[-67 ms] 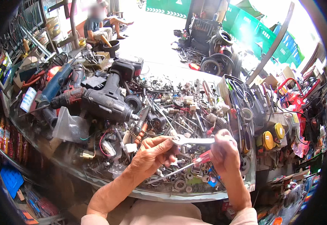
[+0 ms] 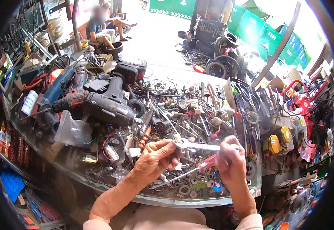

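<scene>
My left hand [image 2: 157, 159] hovers low over the cluttered glass counter [image 2: 98, 180], its fingertips pinching something small at the ring end of a silver wrench [image 2: 197, 146]. My right hand [image 2: 230, 159] grips the other end of that wrench, which lies level between both hands. The right hand also holds a red-handled screwdriver [image 2: 188, 171], whose shaft slants down and left beneath my left hand. What sits between the left fingertips is too small to make out.
The counter is heaped with bolts, nuts, washers [image 2: 184, 189] and loose tools. A black power drill [image 2: 109, 105] and a blue drill [image 2: 58, 90] lie at the left. Yellow tape measures [image 2: 280, 140] sit right. A seated person [image 2: 100, 27] and engine parts [image 2: 220, 53] lie beyond.
</scene>
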Tool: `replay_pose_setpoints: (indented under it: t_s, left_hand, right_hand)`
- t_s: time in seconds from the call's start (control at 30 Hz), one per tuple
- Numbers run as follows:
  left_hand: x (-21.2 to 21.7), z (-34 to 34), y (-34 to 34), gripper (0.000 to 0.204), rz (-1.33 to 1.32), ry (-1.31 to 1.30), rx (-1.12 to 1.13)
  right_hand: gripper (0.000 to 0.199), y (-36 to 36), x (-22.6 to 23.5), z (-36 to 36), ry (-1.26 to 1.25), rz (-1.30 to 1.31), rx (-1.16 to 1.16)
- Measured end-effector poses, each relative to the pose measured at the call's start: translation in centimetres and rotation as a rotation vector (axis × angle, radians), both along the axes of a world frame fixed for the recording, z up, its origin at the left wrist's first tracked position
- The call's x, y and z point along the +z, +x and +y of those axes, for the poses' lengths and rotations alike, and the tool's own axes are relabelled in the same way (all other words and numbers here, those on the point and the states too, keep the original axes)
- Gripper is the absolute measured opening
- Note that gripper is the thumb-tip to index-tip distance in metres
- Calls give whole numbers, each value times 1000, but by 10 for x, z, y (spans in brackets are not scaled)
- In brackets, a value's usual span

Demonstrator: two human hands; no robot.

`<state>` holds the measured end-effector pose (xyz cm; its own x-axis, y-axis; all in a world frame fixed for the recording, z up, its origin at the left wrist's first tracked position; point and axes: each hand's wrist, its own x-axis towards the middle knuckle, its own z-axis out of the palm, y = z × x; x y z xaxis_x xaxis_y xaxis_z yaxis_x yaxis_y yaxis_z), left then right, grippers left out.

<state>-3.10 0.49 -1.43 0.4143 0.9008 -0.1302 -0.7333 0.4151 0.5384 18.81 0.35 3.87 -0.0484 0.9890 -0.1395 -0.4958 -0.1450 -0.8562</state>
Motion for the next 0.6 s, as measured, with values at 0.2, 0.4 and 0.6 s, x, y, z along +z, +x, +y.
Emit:
replay_pose_setpoints:
  t_s: [0.2,0.4,0.6]
  left_hand:
    - [1,4,-2,19,-68,-42,37]
    - [-2,1,0,18,2,28,76]
    - [-3,-1,13,21,320,84,89]
  right_hand:
    - [20,-2,11,-34,439,-687,25]
    - [28,-19,33,-31,1221,-1305,-9]
    - [36,-36,59,-29,1449,-1532,12]
